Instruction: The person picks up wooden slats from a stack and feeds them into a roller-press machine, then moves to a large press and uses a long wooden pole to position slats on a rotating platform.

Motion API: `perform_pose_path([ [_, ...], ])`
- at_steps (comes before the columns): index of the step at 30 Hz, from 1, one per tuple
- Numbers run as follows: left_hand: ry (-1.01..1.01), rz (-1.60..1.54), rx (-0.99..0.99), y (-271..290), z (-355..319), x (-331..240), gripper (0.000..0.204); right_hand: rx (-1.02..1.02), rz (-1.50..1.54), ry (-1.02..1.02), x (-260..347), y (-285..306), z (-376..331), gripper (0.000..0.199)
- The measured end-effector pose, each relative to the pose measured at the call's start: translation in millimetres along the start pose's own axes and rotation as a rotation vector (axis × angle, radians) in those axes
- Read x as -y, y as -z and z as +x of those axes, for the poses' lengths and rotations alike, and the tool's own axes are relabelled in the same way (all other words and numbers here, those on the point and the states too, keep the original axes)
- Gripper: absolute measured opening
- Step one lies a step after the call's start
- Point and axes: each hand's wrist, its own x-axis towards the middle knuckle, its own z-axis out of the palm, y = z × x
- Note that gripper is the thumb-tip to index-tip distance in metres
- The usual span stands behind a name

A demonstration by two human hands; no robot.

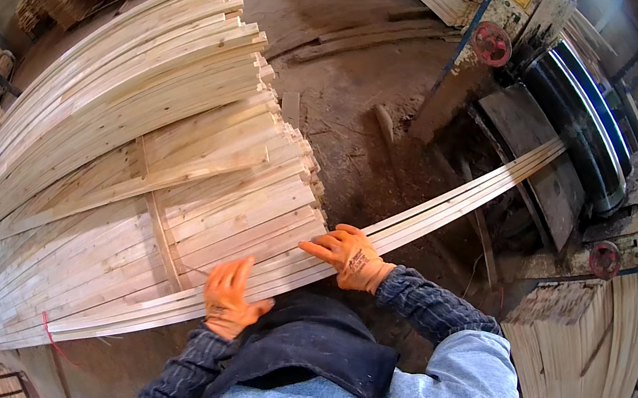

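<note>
The right hand (pixel 349 256), in an orange glove, lay flat with fingers spread on the long slats (pixel 454 200) coming off the saw machine (pixel 575 132), while the left hand (pixel 229 298), gloved the same, rested open-palmed on the near edge of the same slats where they met the lumber stack (pixel 130 167), neither hand clamped around anything. That one large stack of pale planks filled the space left of the machine, two red handwheels (pixel 492 43) showed on the machine, a second plank pile (pixel 595 363) stood at its right, and a dirt floor (pixel 348 77) of a workshop lay behind the stack.
</note>
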Motion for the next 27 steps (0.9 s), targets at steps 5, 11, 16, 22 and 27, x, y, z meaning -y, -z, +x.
perform_pose_path([
  [5,0.030,0.173,0.088,63.2,-69.3,81.4,0.089,0.104,-0.054,-0.223,-28.0,12.8,-20.0,0.089],
  [11,0.096,0.239,0.144,92.3,-118.0,133.4,0.091,0.223,-0.204,-0.445,-75.8,32.5,-50.0,0.070],
  [16,0.140,0.123,0.250,65.1,-75.4,90.0,0.088,0.217,-0.272,-0.525,-129.7,40.7,-85.6,0.071],
  [22,0.064,0.070,0.136,19.0,-48.9,55.9,0.086,0.170,-0.293,-0.591,-181.4,43.7,-124.7,0.063],
  [27,0.143,0.038,0.276,19.5,-22.2,36.5,0.087,0.186,-0.288,-0.489,-139.6,57.7,-94.9,0.076],
])
